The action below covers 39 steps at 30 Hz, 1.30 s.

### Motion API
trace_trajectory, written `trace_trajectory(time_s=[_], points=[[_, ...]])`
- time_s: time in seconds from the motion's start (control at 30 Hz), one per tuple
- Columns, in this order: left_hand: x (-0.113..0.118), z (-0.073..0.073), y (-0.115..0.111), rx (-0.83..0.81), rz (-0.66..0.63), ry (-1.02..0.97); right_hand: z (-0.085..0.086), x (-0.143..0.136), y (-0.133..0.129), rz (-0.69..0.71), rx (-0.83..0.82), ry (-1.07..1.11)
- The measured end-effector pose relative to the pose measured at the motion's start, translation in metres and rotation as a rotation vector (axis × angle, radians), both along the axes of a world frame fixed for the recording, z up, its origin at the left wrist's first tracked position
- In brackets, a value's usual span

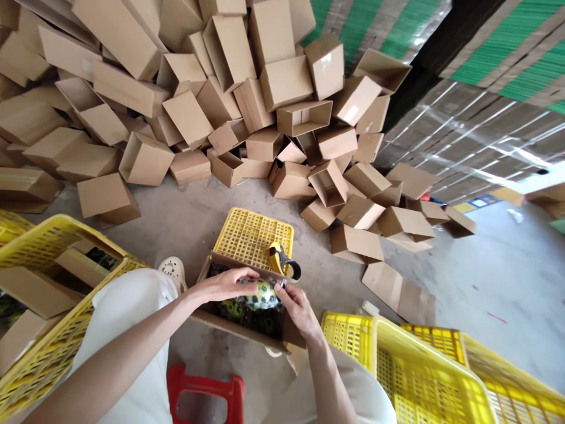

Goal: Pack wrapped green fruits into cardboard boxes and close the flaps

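Observation:
A green, dark-spotted item in clear plastic wrapping (263, 296) is held between my two hands above an open cardboard box (238, 334). My left hand (226, 287) grips its left end, thumb and fingers against the plastic. On the right end, my right hand (299, 306) pinches the wrapping with thumb and fingers. More green and dark wrapped items (232, 310) lie inside the box, partly hidden by my hands. Just behind the box, a yellow and black tape dispenser (277, 258) rests on an upturned yellow crate (251, 229).
Cardboard boxes (189, 121) are heaped across the far floor. A yellow crate (128, 265) with boxes inside stands at left; more yellow crates (424, 353) stand at right. A red stool (205, 383) is between my legs. Wrapped stacks (477, 135) rise at the back right.

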<state>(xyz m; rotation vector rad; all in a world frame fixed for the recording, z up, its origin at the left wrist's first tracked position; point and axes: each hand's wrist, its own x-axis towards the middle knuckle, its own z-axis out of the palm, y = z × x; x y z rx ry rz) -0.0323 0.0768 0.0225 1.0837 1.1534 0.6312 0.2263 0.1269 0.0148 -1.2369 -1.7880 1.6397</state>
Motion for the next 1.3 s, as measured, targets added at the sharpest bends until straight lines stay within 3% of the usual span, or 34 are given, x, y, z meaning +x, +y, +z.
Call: trace_trajectory(time_s=[0.2,0.37,0.47,0.53,0.63,0.73,0.9,1.07,1.3], points=[[0.002,0.007,0.002,-0.015,-0.011,0.15,-0.001,-0.002,0.0,0.004,0.025,-0.15],[0.003,0.008,0.001,-0.068,0.045,0.111,0.002,-0.003,-0.001,0.043,-0.066,0.013],[0.006,0.002,0.001,-0.133,0.018,0.089,0.003,-0.002,-0.003,0.135,-0.162,0.15],[0.007,-0.004,0.001,-0.138,0.0,0.088,0.003,-0.002,-0.003,0.161,-0.139,0.127],[0.004,-0.015,0.004,-0.077,0.039,0.163,0.002,-0.001,0.0,0.09,-0.014,-0.026],[-0.004,-0.024,0.007,0.064,0.052,0.393,0.0,0.003,0.003,-0.004,0.086,-0.087],[-0.009,-0.04,0.002,0.324,-0.164,0.791,-0.002,0.001,0.006,-0.084,0.091,-0.017],[-0.002,-0.049,-0.003,0.33,-0.364,0.839,0.003,-0.006,0.006,-0.085,0.071,-0.036],[0.007,-0.041,-0.005,0.305,-0.624,0.85,0.006,-0.002,0.002,-0.064,0.149,-0.068]])
